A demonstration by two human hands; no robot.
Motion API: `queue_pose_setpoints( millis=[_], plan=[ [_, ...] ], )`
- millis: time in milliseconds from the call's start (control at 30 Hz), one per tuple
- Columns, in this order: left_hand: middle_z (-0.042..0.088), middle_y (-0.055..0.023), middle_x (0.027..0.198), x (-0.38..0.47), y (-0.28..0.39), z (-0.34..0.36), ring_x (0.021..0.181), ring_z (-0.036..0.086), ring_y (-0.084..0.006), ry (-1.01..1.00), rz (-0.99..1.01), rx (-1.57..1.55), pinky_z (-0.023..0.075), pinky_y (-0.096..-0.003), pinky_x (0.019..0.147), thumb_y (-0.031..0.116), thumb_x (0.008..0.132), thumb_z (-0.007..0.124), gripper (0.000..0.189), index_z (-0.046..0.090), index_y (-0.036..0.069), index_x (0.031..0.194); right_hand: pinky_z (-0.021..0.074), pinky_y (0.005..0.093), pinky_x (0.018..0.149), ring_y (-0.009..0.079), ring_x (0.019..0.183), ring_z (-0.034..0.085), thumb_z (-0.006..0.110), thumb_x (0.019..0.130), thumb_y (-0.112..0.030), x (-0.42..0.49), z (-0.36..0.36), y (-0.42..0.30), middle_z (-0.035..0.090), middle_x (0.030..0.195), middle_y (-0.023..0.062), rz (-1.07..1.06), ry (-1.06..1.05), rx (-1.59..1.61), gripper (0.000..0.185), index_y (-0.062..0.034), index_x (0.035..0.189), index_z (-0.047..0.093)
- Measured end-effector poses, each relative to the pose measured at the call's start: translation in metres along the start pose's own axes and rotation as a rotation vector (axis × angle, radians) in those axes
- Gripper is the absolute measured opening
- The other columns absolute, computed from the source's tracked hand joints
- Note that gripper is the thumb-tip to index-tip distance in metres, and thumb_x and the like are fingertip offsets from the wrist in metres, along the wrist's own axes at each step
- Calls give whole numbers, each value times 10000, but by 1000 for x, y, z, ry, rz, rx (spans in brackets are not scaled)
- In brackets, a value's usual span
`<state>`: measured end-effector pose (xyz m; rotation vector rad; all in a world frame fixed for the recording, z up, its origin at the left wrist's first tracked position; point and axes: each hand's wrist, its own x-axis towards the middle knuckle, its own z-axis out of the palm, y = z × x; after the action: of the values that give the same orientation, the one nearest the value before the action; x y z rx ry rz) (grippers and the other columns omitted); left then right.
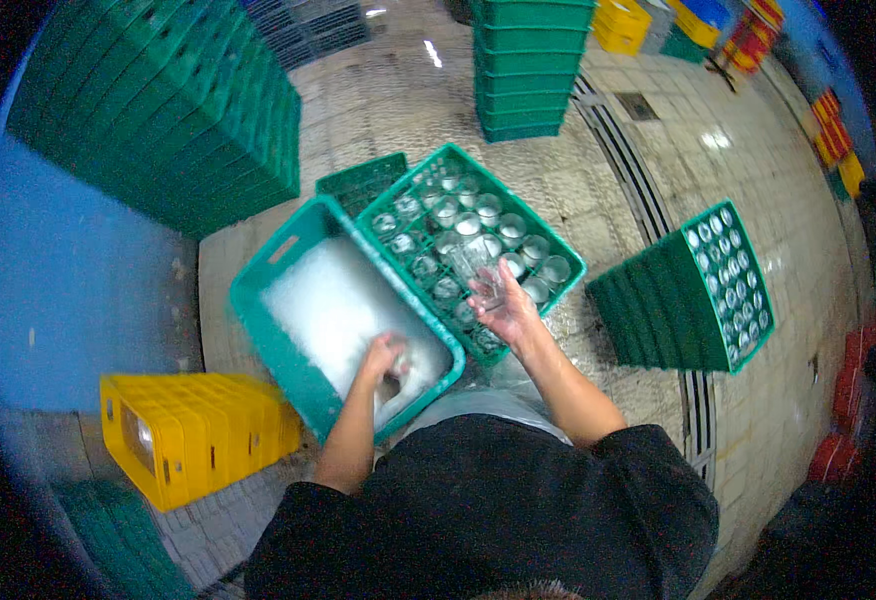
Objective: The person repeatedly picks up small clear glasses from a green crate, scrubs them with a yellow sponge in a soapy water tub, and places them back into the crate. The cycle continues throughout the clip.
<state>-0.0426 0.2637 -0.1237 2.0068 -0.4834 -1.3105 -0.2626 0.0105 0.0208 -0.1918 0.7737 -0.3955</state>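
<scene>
My right hand [511,311] holds a clear drinking glass [477,271], tilted, above a green plastic crate [547,196]. Rows of clear glasses [511,225] stand in that crate, several with their round bases facing up. To its left is a deep green plastic tub [265,307] filled with white foam [325,292]. My left hand [385,356] is at the foam near the tub's front right corner. It is blurred, and whether something is in its fingers is unclear.
Tall stacks of green crates stand at the back left [160,112] and the back [532,75]. Another crate stack [655,307], with glasses on top, is at right. Yellow crates [205,435] sit at left by a blue wall [93,277]. A drain grate [625,157] crosses the wet tiled floor [408,97].
</scene>
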Motion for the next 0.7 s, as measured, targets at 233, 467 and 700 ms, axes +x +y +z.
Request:
queue_pose_setpoints(
  millis=[233, 467, 700],
  plan=[
    [712, -151, 1080, -134, 164, -80, 964, 720, -266, 813, 966, -114, 583, -350, 793, 77, 965, 658, 221, 676, 53, 1184, 525, 342, 564, 298, 756, 671, 710, 936, -505, 1, 89, 87, 678, 1017, 115, -36, -188, -342, 507, -82, 1200, 620],
    [620, -230, 1310, -160, 149, -95, 1144, 634, -427, 582, 516, 18, 522, -483, 923, 167, 907, 700, 317, 696, 110, 1218, 595, 466, 774, 265, 854, 672, 727, 940, -275, 39, 143, 174, 670, 955, 90, -108, -233, -95, 279, -72, 1107, 635],
    [296, -212, 1630, -142, 92, -69, 1479, 343, -389, -143, 596, -1149, 339, -516, 1183, 140, 916, 637, 697, 373, 63, 1556, 600, 465, 778, 294, 804, 663, 738, 879, -179, 94, 164, 199, 652, 881, 131, -44, -354, 226, 200, -52, 999, 641]
  ],
)
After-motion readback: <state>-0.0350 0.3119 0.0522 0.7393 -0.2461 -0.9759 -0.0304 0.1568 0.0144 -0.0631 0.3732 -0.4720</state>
